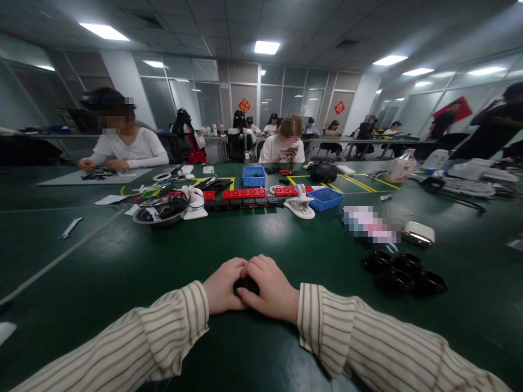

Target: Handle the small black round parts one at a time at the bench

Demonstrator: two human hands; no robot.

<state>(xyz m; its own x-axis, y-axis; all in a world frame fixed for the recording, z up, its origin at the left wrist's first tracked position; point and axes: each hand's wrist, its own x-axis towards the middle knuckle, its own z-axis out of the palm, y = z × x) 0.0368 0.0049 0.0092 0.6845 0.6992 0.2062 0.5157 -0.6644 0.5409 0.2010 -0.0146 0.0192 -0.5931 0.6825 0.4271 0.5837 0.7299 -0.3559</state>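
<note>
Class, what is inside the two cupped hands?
Between the left hand and the right hand, part of a black object shows. The hands cover the rest; its full shape cannot be told.

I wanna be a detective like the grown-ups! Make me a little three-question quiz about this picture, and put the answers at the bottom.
1. True or false: the left hand and the right hand are close together around a small black object.
2. How many black cup-shaped pieces sit in the cluster to the right of the hands?
3. Which silver tool lies on the far left of the green table?

Key:
1. True.
2. Four.
3. A wrench.
</note>
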